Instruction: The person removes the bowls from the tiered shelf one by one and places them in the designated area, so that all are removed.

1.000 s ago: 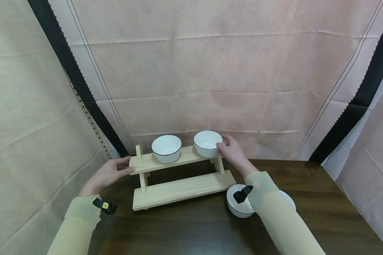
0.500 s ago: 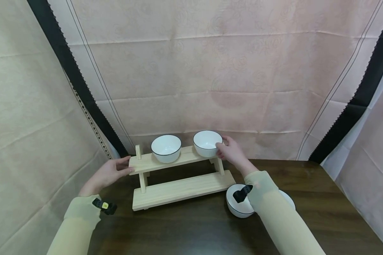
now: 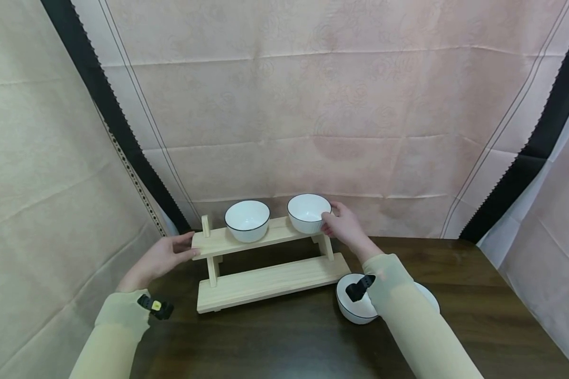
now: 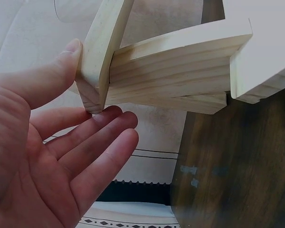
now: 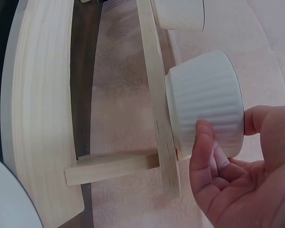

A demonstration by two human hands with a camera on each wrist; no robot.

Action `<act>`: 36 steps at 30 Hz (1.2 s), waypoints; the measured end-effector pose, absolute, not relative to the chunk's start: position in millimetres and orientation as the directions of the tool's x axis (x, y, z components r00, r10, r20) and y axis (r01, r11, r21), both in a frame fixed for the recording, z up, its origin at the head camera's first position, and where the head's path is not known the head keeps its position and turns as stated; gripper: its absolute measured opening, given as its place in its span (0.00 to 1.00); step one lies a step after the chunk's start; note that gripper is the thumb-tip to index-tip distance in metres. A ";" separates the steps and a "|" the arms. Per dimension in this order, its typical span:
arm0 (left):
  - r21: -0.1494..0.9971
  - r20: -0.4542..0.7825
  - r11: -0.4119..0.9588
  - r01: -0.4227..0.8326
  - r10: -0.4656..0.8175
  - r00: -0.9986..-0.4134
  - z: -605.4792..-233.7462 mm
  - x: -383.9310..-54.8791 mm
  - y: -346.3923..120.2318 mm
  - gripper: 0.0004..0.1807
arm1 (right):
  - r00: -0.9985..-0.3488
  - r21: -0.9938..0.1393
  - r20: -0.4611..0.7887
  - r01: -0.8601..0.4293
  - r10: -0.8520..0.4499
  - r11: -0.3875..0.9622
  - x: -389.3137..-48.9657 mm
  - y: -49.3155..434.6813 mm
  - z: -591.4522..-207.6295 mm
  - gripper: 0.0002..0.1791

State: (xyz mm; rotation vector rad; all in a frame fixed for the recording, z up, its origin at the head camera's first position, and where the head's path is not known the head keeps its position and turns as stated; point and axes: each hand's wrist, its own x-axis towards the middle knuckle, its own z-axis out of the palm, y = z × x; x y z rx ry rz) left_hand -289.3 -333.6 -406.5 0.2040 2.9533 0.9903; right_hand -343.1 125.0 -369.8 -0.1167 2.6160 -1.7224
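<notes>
A two-tier wooden shelf [image 3: 270, 283] stands on the dark table. My left hand [image 3: 163, 259] pinches the left end of its upper board [image 4: 102, 52], thumb on one face and index finger at the edge, with the other fingers extended. On the upper board's right end sits a white, dark-rimmed bowl [image 3: 308, 213]. My right hand [image 3: 343, 227] grips that bowl by its right side; the left-hand bowl's ribbed twin wall [image 5: 206, 97] shows in the right wrist view, resting against the board. A second white bowl [image 3: 247, 221] sits left of it on the same board.
Another white bowl [image 3: 355, 310] stands on the table [image 3: 265, 347] right of the shelf, partly under my right forearm. A further white piece [image 3: 428, 297] shows behind that sleeve. Pale curtain cloth [image 3: 341, 105] hangs close behind the shelf.
</notes>
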 end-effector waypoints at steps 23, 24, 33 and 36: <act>0.592 0.018 0.798 0.116 0.131 -0.991 -405.1 -289.0 -331.5 0.46 | -0.996 -0.913 0.055 -0.080 -0.072 0.400 -338.9 126.1 -366.4 0.30; 0.589 0.021 0.800 0.119 0.131 -0.991 -405.0 -289.0 -331.3 0.46 | -0.996 -0.912 0.055 -0.081 -0.077 0.402 -338.3 126.3 -365.9 0.30; 0.578 0.033 0.806 0.130 0.135 -0.990 -404.6 -288.6 -331.5 0.47 | -0.996 -0.919 0.055 -0.079 -0.074 0.386 -337.4 130.8 -367.5 0.30; 0.579 0.032 0.805 0.127 0.134 -0.990 -404.5 -288.2 -331.3 0.47 | -0.995 -0.922 0.060 -0.084 -0.075 0.378 -337.4 133.7 -369.0 0.30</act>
